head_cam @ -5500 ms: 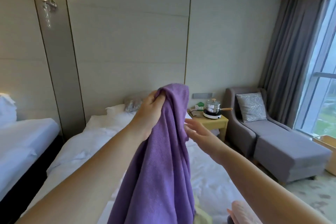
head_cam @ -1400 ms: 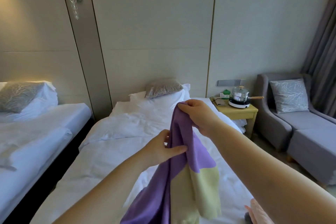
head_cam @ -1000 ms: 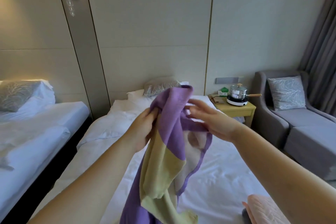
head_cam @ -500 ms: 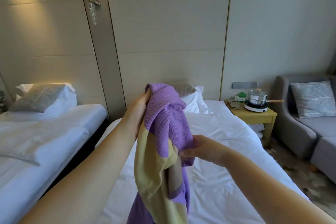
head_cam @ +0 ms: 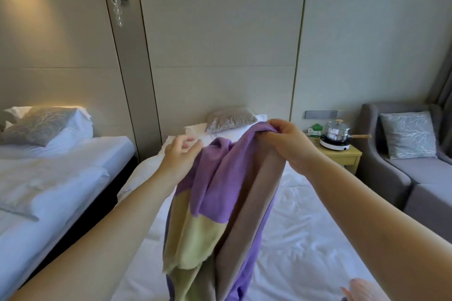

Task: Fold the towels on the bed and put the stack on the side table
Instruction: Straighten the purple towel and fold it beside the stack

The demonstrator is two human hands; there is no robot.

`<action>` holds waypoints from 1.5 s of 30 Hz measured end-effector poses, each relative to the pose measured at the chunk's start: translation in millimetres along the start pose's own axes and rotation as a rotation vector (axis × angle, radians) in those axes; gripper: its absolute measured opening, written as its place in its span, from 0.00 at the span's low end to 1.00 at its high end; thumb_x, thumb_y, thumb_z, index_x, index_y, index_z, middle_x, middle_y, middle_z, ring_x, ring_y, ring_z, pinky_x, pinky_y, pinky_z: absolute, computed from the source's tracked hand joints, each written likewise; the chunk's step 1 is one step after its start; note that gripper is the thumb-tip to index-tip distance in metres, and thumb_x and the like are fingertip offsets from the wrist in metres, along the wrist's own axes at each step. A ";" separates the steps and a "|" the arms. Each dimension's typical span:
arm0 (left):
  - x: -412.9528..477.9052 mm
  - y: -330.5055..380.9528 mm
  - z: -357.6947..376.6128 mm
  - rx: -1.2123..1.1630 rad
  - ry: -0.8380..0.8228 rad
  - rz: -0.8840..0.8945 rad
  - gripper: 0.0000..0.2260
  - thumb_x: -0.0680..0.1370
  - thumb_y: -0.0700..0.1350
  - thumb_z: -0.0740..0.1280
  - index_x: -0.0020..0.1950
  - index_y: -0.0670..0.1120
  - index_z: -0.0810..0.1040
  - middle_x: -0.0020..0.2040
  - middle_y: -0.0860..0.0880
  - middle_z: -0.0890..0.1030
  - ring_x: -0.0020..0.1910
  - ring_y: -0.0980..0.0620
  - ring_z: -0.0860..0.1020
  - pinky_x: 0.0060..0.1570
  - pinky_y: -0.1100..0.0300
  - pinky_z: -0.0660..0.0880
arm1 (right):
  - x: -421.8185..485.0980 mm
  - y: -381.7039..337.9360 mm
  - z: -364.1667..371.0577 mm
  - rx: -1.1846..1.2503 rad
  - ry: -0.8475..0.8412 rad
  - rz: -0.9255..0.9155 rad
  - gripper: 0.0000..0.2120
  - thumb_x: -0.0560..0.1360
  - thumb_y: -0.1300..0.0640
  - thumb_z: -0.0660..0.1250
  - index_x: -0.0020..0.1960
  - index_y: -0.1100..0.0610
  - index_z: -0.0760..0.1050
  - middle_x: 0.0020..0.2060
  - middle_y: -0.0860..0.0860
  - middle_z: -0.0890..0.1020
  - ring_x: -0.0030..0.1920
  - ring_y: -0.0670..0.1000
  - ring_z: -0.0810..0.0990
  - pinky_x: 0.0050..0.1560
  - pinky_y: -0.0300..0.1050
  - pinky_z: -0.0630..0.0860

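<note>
From the head camera, the towel [head_cam: 220, 190] hangs in front of the person with its long axis straight down, in bunched purple, yellow and taupe panels. The right hand [head_cam: 286, 139] pinches its top edge and carries the weight. The left hand [head_cam: 182, 154] is just beside the upper purple fold with its fingers loose and spread, gripping nothing, so it looks nearer to the free corner that needs catching to spread the cloth.

Below lies the white bed [head_cam: 305, 239], rumpled but broad. The side table [head_cam: 342, 156] stands to the right by the headboard, with a pot [head_cam: 338, 131] on a hotplate taking up much of its top. An armchair [head_cam: 391, 173] sits beyond it, and a second bed [head_cam: 61, 178] is on the left.
</note>
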State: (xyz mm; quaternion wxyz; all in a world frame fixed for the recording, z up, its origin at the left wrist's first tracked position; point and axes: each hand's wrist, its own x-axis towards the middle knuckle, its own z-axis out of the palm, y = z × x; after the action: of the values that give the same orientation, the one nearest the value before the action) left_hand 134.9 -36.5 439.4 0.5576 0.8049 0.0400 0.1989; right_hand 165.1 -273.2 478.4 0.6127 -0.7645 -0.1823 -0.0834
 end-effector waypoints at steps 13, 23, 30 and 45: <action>-5.6 45.7 28.1 -0.092 -0.276 0.153 0.08 0.81 0.45 0.61 0.48 0.50 0.79 0.44 0.45 0.79 0.42 0.51 0.75 0.39 0.57 0.73 | -28.3 33.6 6.2 -0.046 -0.234 0.122 0.05 0.72 0.60 0.72 0.47 0.60 0.79 0.38 0.49 0.81 0.41 0.47 0.79 0.45 0.39 0.77; -3.6 58.5 19.6 -0.288 -0.244 0.011 0.09 0.81 0.49 0.62 0.45 0.54 0.80 0.40 0.56 0.83 0.38 0.57 0.79 0.38 0.62 0.75 | -55.6 25.6 46.5 -0.240 0.103 -0.392 0.13 0.74 0.72 0.62 0.45 0.58 0.81 0.51 0.41 0.71 0.49 0.37 0.74 0.48 0.27 0.68; -6.7 63.1 17.3 -0.259 -0.282 0.028 0.06 0.79 0.47 0.65 0.47 0.52 0.81 0.41 0.53 0.83 0.38 0.56 0.80 0.38 0.61 0.76 | -53.9 10.3 58.0 0.078 0.009 -0.121 0.12 0.72 0.57 0.73 0.54 0.52 0.77 0.54 0.51 0.79 0.55 0.49 0.78 0.59 0.44 0.75; -8.8 60.9 11.1 -0.241 -0.299 -0.043 0.08 0.77 0.49 0.67 0.39 0.50 0.77 0.38 0.51 0.80 0.36 0.53 0.77 0.37 0.60 0.73 | -52.7 2.8 64.5 0.286 -0.050 -0.057 0.04 0.74 0.61 0.70 0.44 0.61 0.76 0.36 0.54 0.75 0.36 0.46 0.72 0.37 0.33 0.69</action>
State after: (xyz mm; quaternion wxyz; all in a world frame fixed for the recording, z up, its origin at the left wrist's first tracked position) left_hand 121.3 -71.7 489.4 0.6539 0.7518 -0.0500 0.0686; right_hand 111.5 -220.6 442.1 0.7082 -0.6656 -0.2291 -0.0545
